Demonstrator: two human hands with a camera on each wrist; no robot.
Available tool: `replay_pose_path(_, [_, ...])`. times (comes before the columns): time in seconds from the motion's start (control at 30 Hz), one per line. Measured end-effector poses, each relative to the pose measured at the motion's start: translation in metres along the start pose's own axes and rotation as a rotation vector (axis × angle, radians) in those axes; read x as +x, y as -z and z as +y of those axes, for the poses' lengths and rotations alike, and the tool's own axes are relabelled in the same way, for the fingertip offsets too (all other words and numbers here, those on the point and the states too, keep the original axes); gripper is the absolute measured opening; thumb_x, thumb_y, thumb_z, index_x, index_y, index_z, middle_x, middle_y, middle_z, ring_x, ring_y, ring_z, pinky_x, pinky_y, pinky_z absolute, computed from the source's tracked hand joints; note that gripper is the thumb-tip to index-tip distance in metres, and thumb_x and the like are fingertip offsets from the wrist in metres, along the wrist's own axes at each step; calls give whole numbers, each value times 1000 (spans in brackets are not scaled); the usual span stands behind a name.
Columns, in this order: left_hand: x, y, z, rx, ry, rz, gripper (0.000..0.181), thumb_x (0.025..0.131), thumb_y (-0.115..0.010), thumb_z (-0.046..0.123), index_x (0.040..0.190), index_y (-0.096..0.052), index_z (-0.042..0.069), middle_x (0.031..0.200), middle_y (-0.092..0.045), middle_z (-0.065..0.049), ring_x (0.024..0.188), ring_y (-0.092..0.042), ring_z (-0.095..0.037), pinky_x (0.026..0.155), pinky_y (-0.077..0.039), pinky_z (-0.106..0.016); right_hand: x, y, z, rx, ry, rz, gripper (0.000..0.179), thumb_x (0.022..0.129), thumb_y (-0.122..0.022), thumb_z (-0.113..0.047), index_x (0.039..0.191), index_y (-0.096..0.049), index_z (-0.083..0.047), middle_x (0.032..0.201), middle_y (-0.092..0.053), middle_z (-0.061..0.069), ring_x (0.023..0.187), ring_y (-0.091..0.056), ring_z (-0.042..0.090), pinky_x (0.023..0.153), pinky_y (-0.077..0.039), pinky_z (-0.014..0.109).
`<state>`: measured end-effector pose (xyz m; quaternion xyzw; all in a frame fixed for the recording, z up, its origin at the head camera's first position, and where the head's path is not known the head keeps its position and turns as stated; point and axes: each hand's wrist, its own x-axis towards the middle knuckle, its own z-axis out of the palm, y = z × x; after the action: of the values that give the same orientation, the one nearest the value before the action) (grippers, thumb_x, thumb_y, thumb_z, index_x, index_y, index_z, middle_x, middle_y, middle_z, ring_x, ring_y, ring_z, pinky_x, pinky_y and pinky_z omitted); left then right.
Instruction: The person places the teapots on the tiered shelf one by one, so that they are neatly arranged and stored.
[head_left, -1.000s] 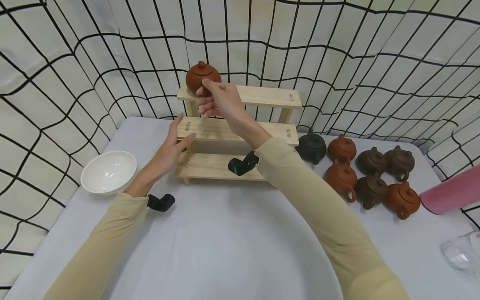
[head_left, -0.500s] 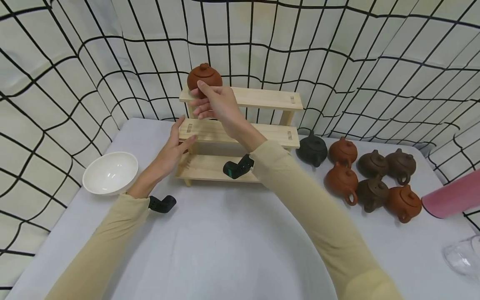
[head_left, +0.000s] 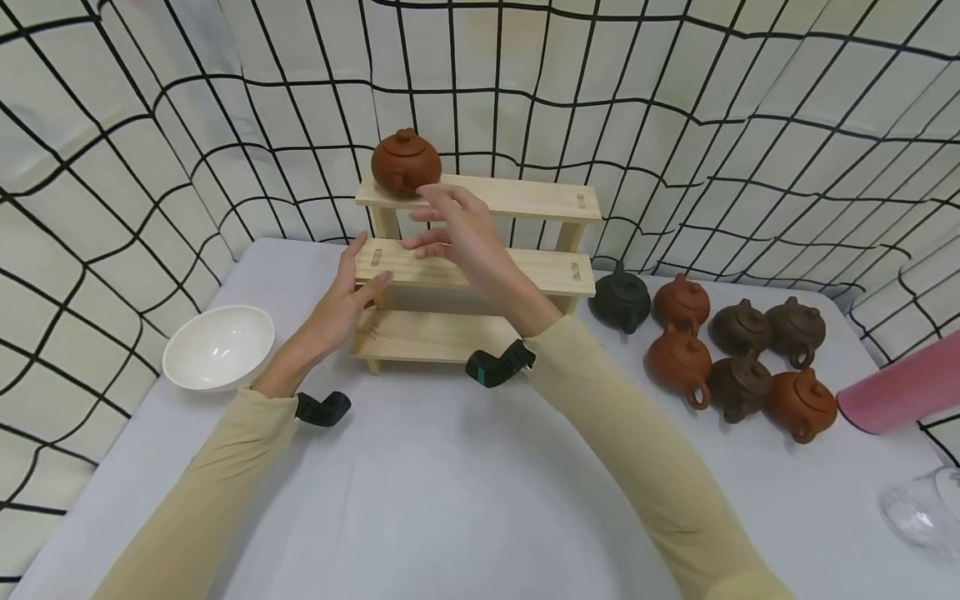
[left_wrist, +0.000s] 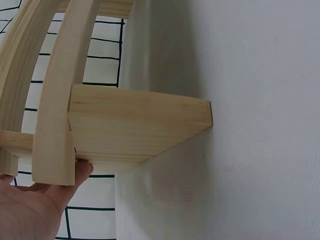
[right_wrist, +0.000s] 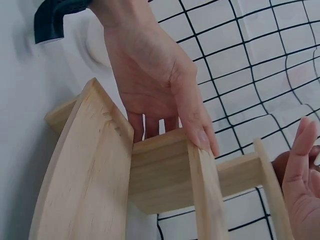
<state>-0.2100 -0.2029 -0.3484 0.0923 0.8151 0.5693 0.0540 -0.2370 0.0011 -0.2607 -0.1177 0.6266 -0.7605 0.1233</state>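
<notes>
While the left hand [head_left: 333, 304] grips the left end of the middle board, thumb in front and fingers behind, a round, squat, reddish-brown clay teapot [head_left: 405, 162] sits upright on the left end of the top board. It's a matte little pot, fat in the belly, lid seated, small rounded knob on top, with a stubby projection facing us! Under it, the pale, three-tiered wooden rack [head_left: 540, 267] shows straight grain and slotted joints. And the right hand [head_left: 472, 242], fingers apart and holding nothing, hangs just beside the pot's lower right; whether a fingertip touches, I cannot tell.

Now the vessels: over on the left, a glossy white round bowl [head_left: 217, 350], its smooth inside facing up. Across on the right, seven teapots cluster, one black [head_left: 621, 298], three orange-red [head_left: 678, 362] and three dark brown [head_left: 741, 325], lidded, contents hidden. Near the right edge, a clear glass vessel [head_left: 922, 508], partly cut off.
</notes>
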Motion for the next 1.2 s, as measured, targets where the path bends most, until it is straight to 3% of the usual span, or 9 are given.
replay_pose_path(0.23, [3, 0, -2, 13, -21, 6, 81, 113, -43, 31, 166, 16, 15, 173, 15, -11, 159, 10, -25, 127, 2, -50, -51, 33, -6, -193, 61, -58, 27, 111, -50, -17, 134, -55, -4, 115, -61, 14, 75, -66, 21, 66, -55, 28])
replay_pose_path(0.37, [2, 2, -3, 22, -31, 9, 80, 113, -42, 29, 166, 16, 13, 173, 17, -11, 158, 13, -25, 127, 5, -50, -87, 58, -7, -339, 98, -108, 24, 110, -50, -12, 131, -55, -2, 111, -61, 16, 74, -65, 22, 63, -54, 28])
replay_pose_path(0.53, [1, 1, -1, 22, -44, 7, 80, 113, -42, 30, 166, 16, 13, 173, 17, -11, 158, 14, -25, 126, 6, -51, -130, 98, 1, -488, 62, -122, 24, 110, -51, -13, 131, -54, -2, 112, -62, 23, 77, -65, 28, 65, -55, 33])
replay_pose_path(0.7, [2, -2, 0, -2, -52, 1, 80, 113, -42, 27, 166, 16, 11, 173, 17, -13, 158, 14, -27, 127, 6, -50, -170, 146, 12, -614, 21, -64, 26, 110, -53, -10, 134, -53, 0, 108, -62, 20, 78, -67, 30, 66, -57, 33])
replay_pose_path(0.87, [4, -4, 0, 5, -56, 1, 80, 113, -42, 27, 166, 16, 11, 173, 17, -13, 158, 14, -26, 126, 7, -49, -207, 202, 14, -734, 38, 53, 28, 110, -52, -7, 136, -51, 2, 103, -66, 7, 76, -66, 22, 65, -57, 28])
replay_pose_path(0.97, [5, -3, 0, 20, -55, 5, 80, 113, -42, 28, 166, 16, 11, 173, 17, -13, 158, 14, -26, 126, 7, -49, -223, 230, 12, -802, 6, 120, 30, 111, -51, -9, 139, -49, 3, 101, -66, 5, 75, -64, 19, 64, -56, 26])
replay_pose_path(1.2, [4, -1, -3, 13, -35, -2, 80, 113, -41, 30, 166, 17, 14, 173, 18, -11, 159, 12, -26, 127, 4, -50, -242, 263, 12, -910, -134, 199, 41, 112, -48, -13, 146, -46, 9, 106, -66, 20, 73, -63, 17, 63, -55, 25])
